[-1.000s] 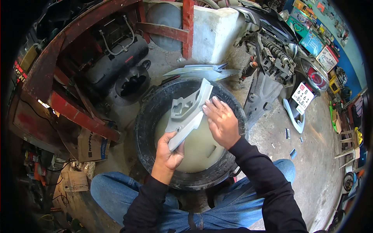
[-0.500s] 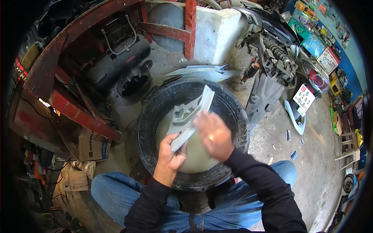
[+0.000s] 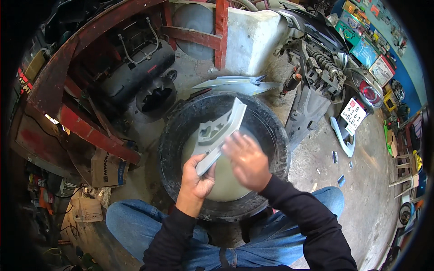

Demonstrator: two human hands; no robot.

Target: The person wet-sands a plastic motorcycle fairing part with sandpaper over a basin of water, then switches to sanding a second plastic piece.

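A grey plastic motorcycle panel (image 3: 218, 132) with cut-out holes is held tilted over a black tyre (image 3: 180, 135) whose middle is filled with murky water (image 3: 226, 185). My left hand (image 3: 195, 179) grips the panel's lower end. My right hand (image 3: 246, 161), blurred by motion, lies flat with fingers together against the panel's right side, just below its middle. Whether it holds anything against the panel is hidden. Both sleeves are black, and my knees in blue jeans sit just below the tyre.
Another pale grey panel (image 3: 235, 84) lies on the concrete behind the tyre. A black air compressor (image 3: 135, 77) stands at the upper left beside red steel frames (image 3: 97, 126). A stripped motorcycle (image 3: 321, 67) with a licence plate stands at the right. A cardboard box (image 3: 107, 168) sits at the left.
My right hand has slid down along the panel from its upper end toward its middle. The panel has tipped slightly while my left hand kept its grip.
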